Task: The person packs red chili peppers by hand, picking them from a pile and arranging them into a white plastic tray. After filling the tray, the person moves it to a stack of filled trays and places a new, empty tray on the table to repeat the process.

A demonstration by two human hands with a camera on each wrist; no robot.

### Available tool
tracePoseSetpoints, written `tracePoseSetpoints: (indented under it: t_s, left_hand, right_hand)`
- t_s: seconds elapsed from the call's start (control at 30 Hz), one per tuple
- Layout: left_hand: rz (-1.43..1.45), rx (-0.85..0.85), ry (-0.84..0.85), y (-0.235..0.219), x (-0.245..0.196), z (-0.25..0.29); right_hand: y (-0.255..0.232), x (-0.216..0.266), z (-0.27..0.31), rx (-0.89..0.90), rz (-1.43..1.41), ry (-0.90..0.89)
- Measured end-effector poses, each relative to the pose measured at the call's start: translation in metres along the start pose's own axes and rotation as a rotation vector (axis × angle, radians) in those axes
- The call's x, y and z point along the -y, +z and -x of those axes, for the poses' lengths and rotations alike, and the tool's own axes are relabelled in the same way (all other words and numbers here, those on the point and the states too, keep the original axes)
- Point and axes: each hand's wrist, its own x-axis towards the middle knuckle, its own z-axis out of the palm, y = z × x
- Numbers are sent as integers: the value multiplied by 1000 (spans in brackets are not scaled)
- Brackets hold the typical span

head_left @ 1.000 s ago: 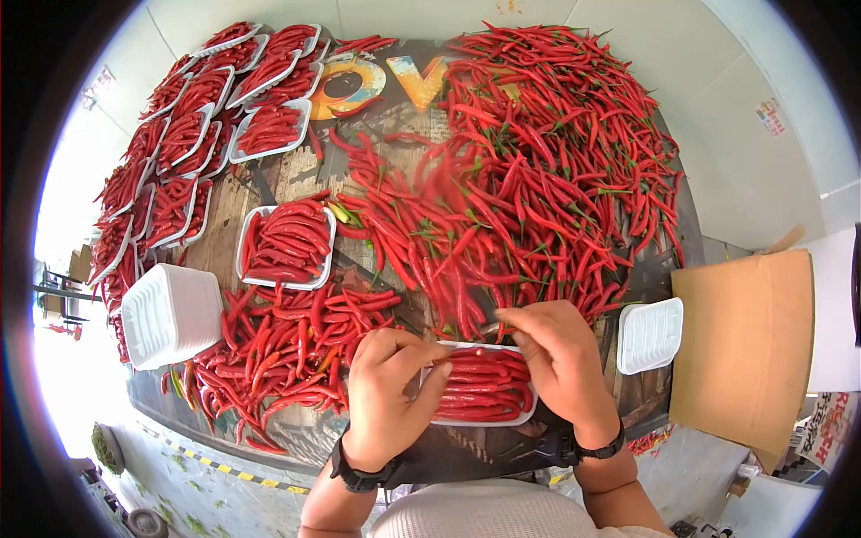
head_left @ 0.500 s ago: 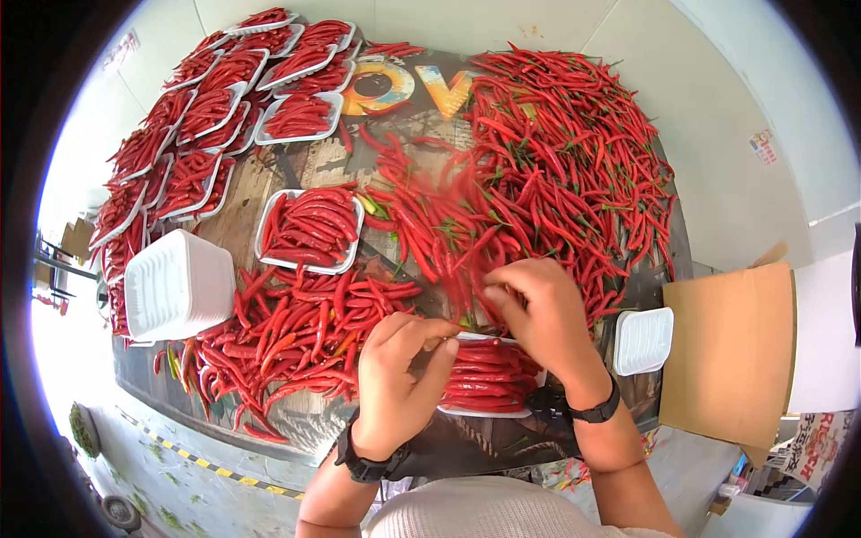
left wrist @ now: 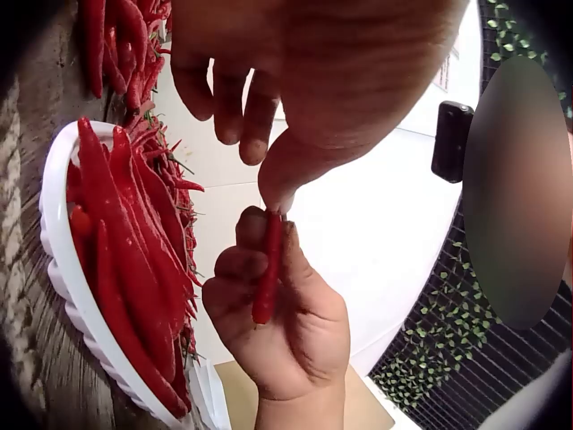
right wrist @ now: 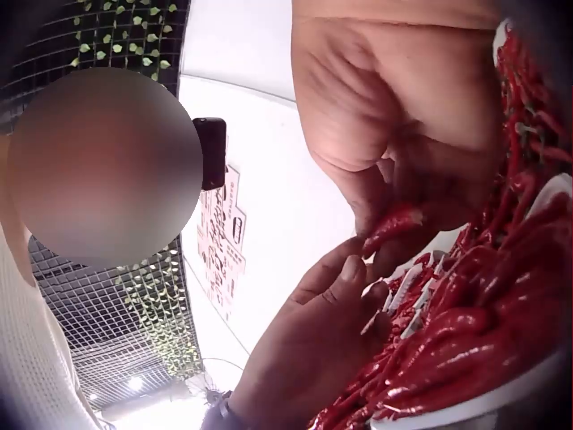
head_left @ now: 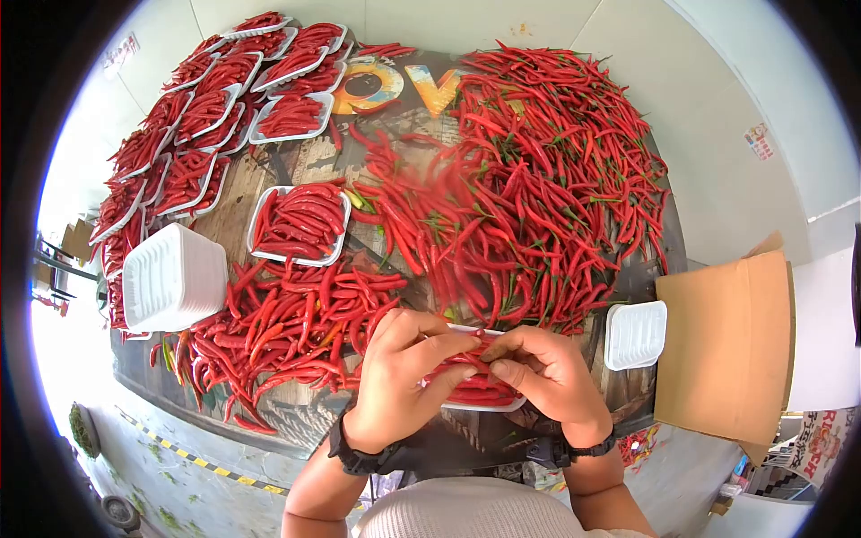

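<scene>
Both hands meet over a white tray [head_left: 489, 406] filled with red chili peppers [left wrist: 134, 260]. One red chili pepper [left wrist: 267, 282] spans between them. My right hand [head_left: 556, 381] pinches it with thumb and fingers; the pod lies along its palm side in the left wrist view. From the other side, the thumb and fingertips of my left hand [head_left: 404, 368] pinch the pepper's end. In the right wrist view the chili's other tip pokes out past the right fingers. The hands hide part of the tray's contents in the head view.
Left of the hands is a loose heap of chilies [head_left: 287, 341], beside stacked empty trays [head_left: 175, 278]. A filled tray [head_left: 300, 224] sits behind it, more filled trays at back left. A large pile of stemmed chilies [head_left: 556, 179] covers the right; a cardboard box [head_left: 722, 350] stands beyond.
My right hand reached up to the near edge of the chili pile, then came back down to the left hand over the tray. Now both pinch one chili. The head view shifted slightly.
</scene>
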Motion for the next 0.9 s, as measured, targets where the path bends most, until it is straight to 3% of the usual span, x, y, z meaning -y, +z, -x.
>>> tracePoseSetpoints:
  t_s: [0.17, 0.37, 0.43, 0.57, 0.63, 0.9]
  left_hand:
    - [-53, 43, 3, -3, 4, 1]
    - [57, 9, -170, -13, 4, 0]
    - [46, 37, -176, -15, 3, -2]
    - [-33, 129, -192, -17, 4, -5]
    - [-68, 161, -183, -18, 4, -6]
    - [-123, 214, -211, -16, 4, -6]
  right_hand:
    - [0, -6, -1, 1, -146, 85]
    - [-13, -13, 2, -56, -204, 93]
    - [-12, -15, 2, -83, 43, -66]
    - [-9, -11, 2, -108, 258, -63]
    - [-8, -18, 1, -115, 426, -223]
    - [-4, -17, 0, -116, 471, -223]
